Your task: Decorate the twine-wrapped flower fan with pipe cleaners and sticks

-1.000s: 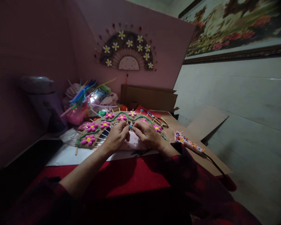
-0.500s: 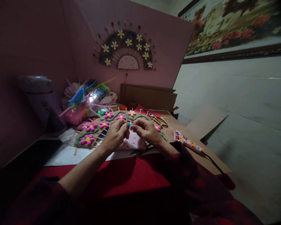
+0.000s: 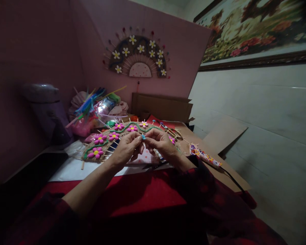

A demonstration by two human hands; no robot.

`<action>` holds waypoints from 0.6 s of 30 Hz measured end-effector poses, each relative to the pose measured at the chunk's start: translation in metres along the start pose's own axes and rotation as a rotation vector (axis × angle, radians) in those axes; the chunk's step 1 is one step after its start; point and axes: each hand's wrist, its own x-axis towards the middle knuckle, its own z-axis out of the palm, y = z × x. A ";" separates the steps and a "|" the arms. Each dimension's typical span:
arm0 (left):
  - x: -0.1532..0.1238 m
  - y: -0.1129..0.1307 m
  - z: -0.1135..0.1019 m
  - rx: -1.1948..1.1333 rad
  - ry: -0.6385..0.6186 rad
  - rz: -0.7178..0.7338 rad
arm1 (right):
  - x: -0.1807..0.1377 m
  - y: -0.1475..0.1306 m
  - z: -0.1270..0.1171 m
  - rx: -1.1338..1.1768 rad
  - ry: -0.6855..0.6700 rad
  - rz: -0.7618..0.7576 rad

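Observation:
A fan-shaped woven craft [image 3: 105, 143] with pink flowers and a green wavy cord lies on white paper on the table. Both of my hands hover over its middle. My left hand [image 3: 126, 149] and my right hand [image 3: 160, 143] meet fingertip to fingertip, pinching a small blue bead [image 3: 143, 137] between them. Thin wooden sticks poke out of the craft's rim. Whether the bead sits on a stick is hidden by my fingers.
A finished fan with white flowers [image 3: 137, 56] hangs on the pink board. Pipe cleaners and bags [image 3: 94, 105] lie at the back left beside a grey jug [image 3: 47, 109]. A patterned glue gun [image 3: 205, 156] rests on cardboard at the right. A red cloth [image 3: 142, 190] covers the near table.
My hands have stayed together over the craft, shifting only slightly while working the blue bead. The view has drifted a little.

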 end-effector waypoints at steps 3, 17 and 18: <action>-0.002 0.003 0.001 0.066 -0.013 0.005 | -0.001 -0.002 -0.001 0.001 -0.017 0.012; -0.002 -0.011 0.001 0.558 0.100 0.227 | -0.001 0.008 0.002 -0.206 0.071 -0.057; -0.003 -0.011 0.001 0.544 0.100 0.215 | -0.001 0.008 0.001 -0.216 0.073 -0.061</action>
